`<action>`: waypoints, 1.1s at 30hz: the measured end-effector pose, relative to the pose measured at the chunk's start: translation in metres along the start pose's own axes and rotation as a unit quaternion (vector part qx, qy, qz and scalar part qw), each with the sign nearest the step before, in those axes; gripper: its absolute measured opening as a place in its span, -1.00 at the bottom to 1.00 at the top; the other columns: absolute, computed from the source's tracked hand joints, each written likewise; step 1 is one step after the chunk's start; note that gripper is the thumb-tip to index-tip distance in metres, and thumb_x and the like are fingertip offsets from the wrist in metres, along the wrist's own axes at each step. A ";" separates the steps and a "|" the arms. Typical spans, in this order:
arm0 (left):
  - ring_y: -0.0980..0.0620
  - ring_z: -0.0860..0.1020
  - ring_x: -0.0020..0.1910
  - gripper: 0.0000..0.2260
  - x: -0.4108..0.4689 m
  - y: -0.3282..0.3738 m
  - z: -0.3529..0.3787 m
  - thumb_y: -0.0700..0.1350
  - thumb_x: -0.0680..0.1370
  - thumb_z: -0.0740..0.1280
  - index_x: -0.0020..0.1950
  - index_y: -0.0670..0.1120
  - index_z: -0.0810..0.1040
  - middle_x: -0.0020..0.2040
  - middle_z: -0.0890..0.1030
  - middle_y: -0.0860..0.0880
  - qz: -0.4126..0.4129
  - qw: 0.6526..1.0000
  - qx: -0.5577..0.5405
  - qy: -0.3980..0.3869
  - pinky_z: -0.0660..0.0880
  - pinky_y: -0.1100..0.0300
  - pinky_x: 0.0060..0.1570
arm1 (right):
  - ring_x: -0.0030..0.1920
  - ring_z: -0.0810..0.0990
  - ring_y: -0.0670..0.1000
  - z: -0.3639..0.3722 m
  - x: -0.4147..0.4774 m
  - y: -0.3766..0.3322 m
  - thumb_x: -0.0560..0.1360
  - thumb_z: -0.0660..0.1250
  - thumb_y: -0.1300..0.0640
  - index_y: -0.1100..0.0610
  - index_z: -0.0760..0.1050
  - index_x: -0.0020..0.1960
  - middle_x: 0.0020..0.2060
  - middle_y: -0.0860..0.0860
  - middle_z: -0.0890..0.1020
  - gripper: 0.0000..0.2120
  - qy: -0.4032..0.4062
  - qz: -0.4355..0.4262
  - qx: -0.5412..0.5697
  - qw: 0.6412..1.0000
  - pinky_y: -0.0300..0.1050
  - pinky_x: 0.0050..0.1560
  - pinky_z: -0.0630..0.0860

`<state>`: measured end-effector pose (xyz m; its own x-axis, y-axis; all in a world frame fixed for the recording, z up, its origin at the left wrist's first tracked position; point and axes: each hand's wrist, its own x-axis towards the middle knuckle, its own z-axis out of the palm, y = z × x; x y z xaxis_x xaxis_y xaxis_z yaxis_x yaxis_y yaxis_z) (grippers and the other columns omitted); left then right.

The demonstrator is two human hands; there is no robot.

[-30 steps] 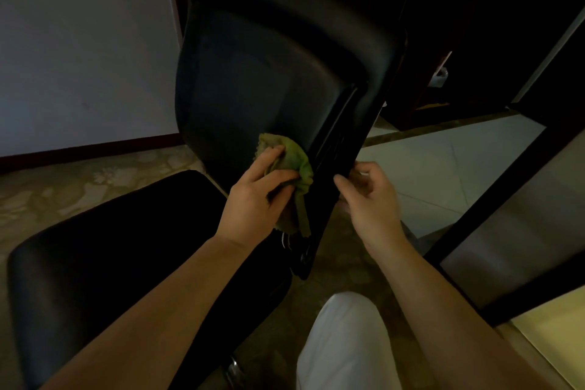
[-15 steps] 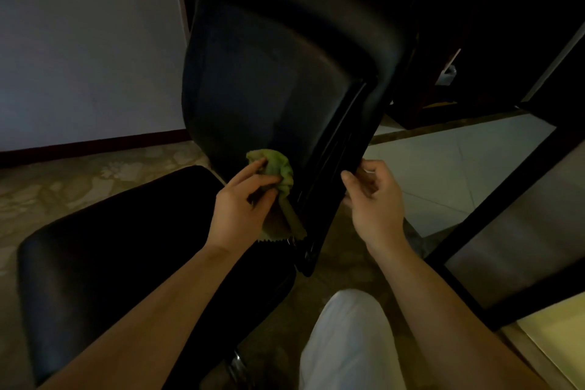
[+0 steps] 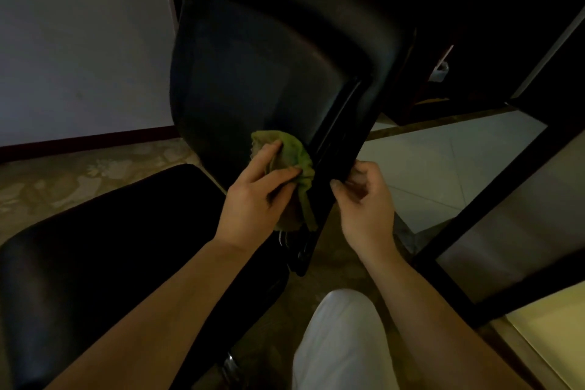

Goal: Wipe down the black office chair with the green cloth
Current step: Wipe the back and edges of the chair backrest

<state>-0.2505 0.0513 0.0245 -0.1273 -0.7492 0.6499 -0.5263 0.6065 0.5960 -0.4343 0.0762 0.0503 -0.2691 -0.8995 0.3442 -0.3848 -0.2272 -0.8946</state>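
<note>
- Since 0.5 s ago, the left hand [image 3: 253, 196] has carried the green cloth [image 3: 292, 155] back rightward across the lower backrest [image 3: 253, 73], from slightly inboard to right against the groove along its right edge.
- That left hand holds the cloth bunched under curled fingers and presses it flat to the backrest's lower right corner; 1 loose tail of cloth hangs below the palm.
- At the same edge the right hand [image 3: 364, 199] has not shifted: thumb in front and curled fingers behind, it pinches the backrest's rim just beside the cloth, apparently steadying the black office chair [image 3: 364, 51].
- From the cloth, the backrest's long axis runs up and away towards its top edge, so nearly all of the panel lies above and to the left of the left hand.
- Already on the panel, the left hand is the nearer of the 2 for any upward stroke, while the right hand sits outside the edge.
- Below and to the left of the left forearm is the seat [image 3: 110, 247], untouched by either hand.
- My judgement: the backrest's lower part is in hand, with the upper panel and seat yet to come.
</note>
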 end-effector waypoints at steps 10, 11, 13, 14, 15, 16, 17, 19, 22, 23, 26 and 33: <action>-0.16 0.36 0.52 -0.79 -0.009 -0.018 -0.005 -0.10 0.62 0.32 0.15 -0.10 0.70 0.49 0.42 -0.13 0.070 0.994 0.072 -0.045 0.36 -0.11 0.47 | 0.02 0.59 -0.33 0.002 -0.003 0.001 0.51 0.45 0.31 -0.03 0.45 0.18 0.05 -0.12 0.62 -0.63 -0.012 -0.006 0.007 1.000 -0.46 -0.04 0.51; -0.13 0.35 0.53 -0.80 -0.010 -0.016 -0.006 -0.11 0.61 0.33 0.16 -0.09 0.70 0.50 0.41 -0.11 0.052 0.996 0.054 -0.045 0.36 -0.10 0.48 | 0.02 0.60 -0.32 0.002 -0.003 0.001 0.52 0.43 0.30 -0.01 0.46 0.19 0.05 -0.10 0.63 -0.66 -0.014 -0.005 0.015 1.000 -0.42 -0.03 0.53; -0.07 0.34 0.54 -0.81 -0.012 -0.012 -0.006 -0.15 0.59 0.37 0.17 -0.08 0.70 0.51 0.41 -0.07 0.007 0.999 0.021 -0.030 0.37 -0.10 0.47 | 0.05 0.63 -0.23 0.000 -0.003 0.003 0.59 0.35 0.23 0.01 0.50 0.20 0.05 -0.08 0.66 -0.77 -0.018 0.014 0.041 0.999 -0.21 0.06 0.61; -0.05 0.35 0.54 -0.80 -0.012 -0.008 -0.005 -0.17 0.58 0.39 0.18 -0.06 0.70 0.50 0.41 -0.05 -0.013 1.000 0.007 -0.020 0.39 -0.10 0.46 | 0.08 0.65 -0.16 -0.002 -0.002 0.004 0.62 0.30 0.19 0.00 0.52 0.21 0.05 -0.07 0.67 -0.79 -0.024 0.035 0.059 0.997 -0.05 0.13 0.63; -0.04 0.36 0.53 -0.79 -0.013 -0.003 -0.004 -0.20 0.57 0.41 0.19 -0.05 0.69 0.49 0.41 -0.02 -0.026 1.000 -0.004 -0.010 0.40 -0.11 0.45 | 0.11 0.66 -0.10 -0.004 -0.002 0.005 0.64 0.25 0.16 -0.02 0.54 0.23 0.07 -0.06 0.68 -0.79 -0.032 0.056 0.079 0.995 0.08 0.18 0.61; -0.05 0.37 0.52 -0.77 -0.012 0.002 -0.003 -0.22 0.56 0.43 0.19 -0.03 0.68 0.48 0.41 0.01 -0.034 0.999 -0.014 0.001 0.42 -0.13 0.43 | 0.14 0.66 -0.05 -0.006 -0.002 0.005 0.66 0.21 0.14 -0.02 0.56 0.24 0.09 -0.05 0.69 -0.77 -0.037 0.076 0.099 0.991 0.14 0.21 0.60; -0.05 0.39 0.51 -0.75 -0.010 0.007 -0.003 -0.23 0.56 0.43 0.20 0.00 0.67 0.47 0.40 0.02 -0.038 0.999 -0.024 0.011 0.44 -0.14 0.41 | 0.15 0.67 -0.03 -0.007 -0.002 0.003 0.67 0.18 0.15 -0.01 0.57 0.26 0.10 -0.04 0.69 -0.74 -0.038 0.093 0.119 0.988 0.15 0.23 0.59; -0.06 0.40 0.50 -0.71 -0.002 0.014 -0.004 -0.24 0.56 0.43 0.22 0.05 0.62 0.47 0.39 0.03 -0.036 0.998 -0.045 0.027 0.44 -0.14 0.41 | 0.14 0.68 -0.04 -0.010 -0.002 0.000 0.70 0.14 0.16 0.03 0.57 0.29 0.11 -0.02 0.70 -0.71 -0.037 0.119 0.152 0.981 0.10 0.22 0.60; -0.04 0.37 0.51 -0.73 0.005 0.016 -0.002 -0.24 0.56 0.44 0.23 0.00 0.66 0.46 0.38 0.03 -0.009 0.999 -0.022 0.024 0.38 -0.06 0.47 | 0.12 0.69 -0.05 -0.010 -0.003 -0.002 0.71 0.10 0.16 0.06 0.56 0.34 0.11 -0.01 0.71 -0.68 -0.042 0.126 0.160 0.978 0.01 0.16 0.63; -0.03 0.36 0.51 -0.74 0.006 0.015 -0.001 -0.24 0.57 0.44 0.23 -0.02 0.67 0.46 0.38 0.04 -0.001 1.000 -0.008 0.019 0.36 -0.03 0.48 | 0.12 0.69 -0.04 -0.009 -0.003 -0.001 0.71 0.09 0.16 0.07 0.55 0.35 0.12 0.00 0.71 -0.67 -0.044 0.123 0.156 0.979 0.00 0.14 0.63; -0.03 0.34 0.53 -0.79 0.003 0.008 0.001 -0.14 0.60 0.37 0.21 -0.07 0.68 0.49 0.38 0.00 0.020 1.000 0.022 0.005 0.30 0.08 0.51 | 0.10 0.70 -0.03 -0.009 -0.002 0.001 0.71 0.07 0.18 0.08 0.55 0.34 0.09 0.03 0.72 -0.66 -0.041 0.117 0.158 0.980 -0.07 0.08 0.65; -0.14 0.37 0.51 -0.78 -0.020 -0.007 0.000 -0.12 0.60 0.32 0.15 -0.15 0.70 0.49 0.43 -0.17 0.034 0.996 0.068 -0.046 0.44 -0.13 0.41 | 0.13 0.68 -0.07 -0.009 -0.005 0.002 0.70 0.09 0.21 0.08 0.51 0.40 0.12 0.00 0.71 -0.65 -0.039 0.114 0.160 0.980 -0.05 0.15 0.64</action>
<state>-0.2438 0.0620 0.0072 -0.2400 -0.7325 0.6371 -0.6225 0.6197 0.4780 -0.4414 0.0837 0.0497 -0.2419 -0.9638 0.1123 -0.0218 -0.1104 -0.9937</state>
